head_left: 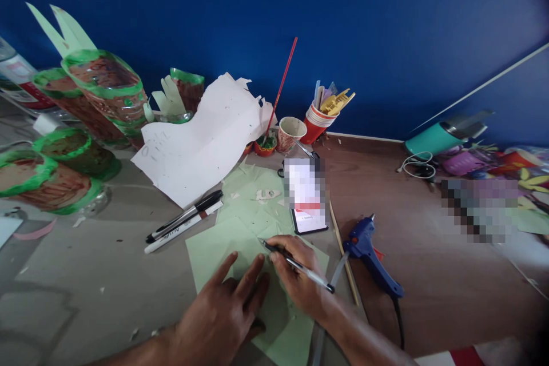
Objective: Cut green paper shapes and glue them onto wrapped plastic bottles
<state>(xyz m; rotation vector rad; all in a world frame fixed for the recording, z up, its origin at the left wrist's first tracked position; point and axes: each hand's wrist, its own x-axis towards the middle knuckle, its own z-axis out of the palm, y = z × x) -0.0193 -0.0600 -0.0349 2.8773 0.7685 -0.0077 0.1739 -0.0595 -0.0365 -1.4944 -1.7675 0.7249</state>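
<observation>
A pale green sheet of paper (206,257) lies on the table in front of me, overlapping other green paper (240,189) behind it. My left hand (227,303) rests on the sheet with its fingers spread, holding nothing. In my right hand (298,269) a pen (311,275) is gripped between thumb and fingers. The pen's tip points to the upper left, at the sheet close to the left index finger. Whether the tip touches the paper I cannot tell. Beyond the right hand is a phone (311,223) with a lit, partly blurred screen.
Two markers (184,223) lie left of the sheet, below cut white paper (193,148). A blue glue gun (373,257) and a thin wooden stick (349,274) are at the right. Brown-and-green painted containers (107,91) crowd the left. Cups (317,126) stand by the blue wall.
</observation>
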